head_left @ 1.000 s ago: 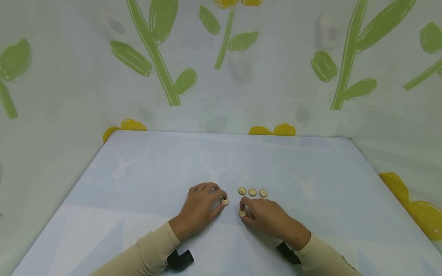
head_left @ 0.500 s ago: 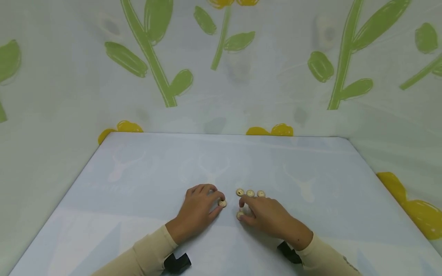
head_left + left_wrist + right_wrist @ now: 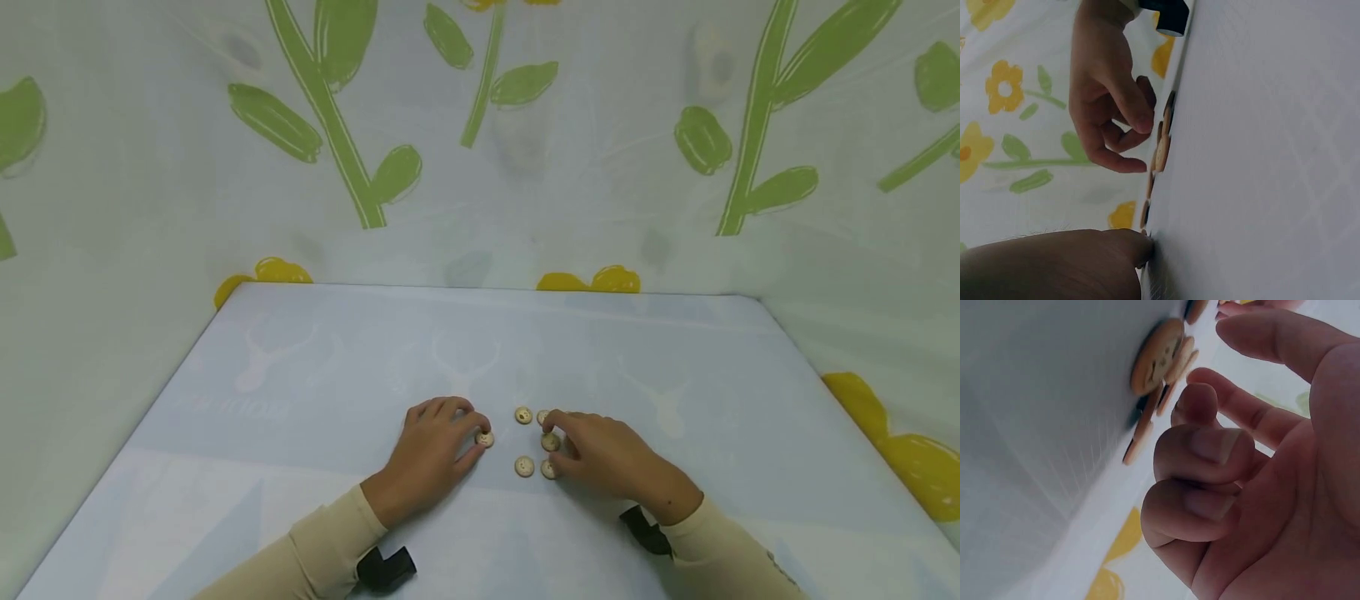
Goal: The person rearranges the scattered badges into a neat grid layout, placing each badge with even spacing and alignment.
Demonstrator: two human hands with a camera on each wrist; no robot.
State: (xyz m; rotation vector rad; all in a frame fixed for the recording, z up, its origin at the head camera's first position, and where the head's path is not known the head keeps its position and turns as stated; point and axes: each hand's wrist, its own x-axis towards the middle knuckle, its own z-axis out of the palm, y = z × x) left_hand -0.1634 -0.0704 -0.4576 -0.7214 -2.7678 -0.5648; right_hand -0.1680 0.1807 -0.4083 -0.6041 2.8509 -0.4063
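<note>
Left of the other discs, my left hand [image 3: 429, 454] pinches a small round wooden button [image 3: 486, 438] at the tabletop between index finger and thumb. My right hand [image 3: 611, 454] hovers over the group, thumb and index finger apart. One button [image 3: 550, 442] lies between those fingertips in the head view, and the right wrist view shows a button [image 3: 1157, 357] tilted, with dark marks on its face, apart from the thumb. Below it a button [image 3: 548, 469] is partly hidden by the thumb. Another button [image 3: 524, 467] lies to its left. The other right fingers curl towards the palm.
A back row of buttons starts with one button [image 3: 523, 415]; a second button [image 3: 543, 417] is partly covered by the right hand. The pale blue-white tabletop [image 3: 360, 333] meets a flower-printed curtain [image 3: 600, 192] at its far edge. Both wrists carry black mounts.
My right hand has moved right from the front button, leaving it lying flat. Two further buttons now show by its fingertips. My left hand keeps its place on its button.
</note>
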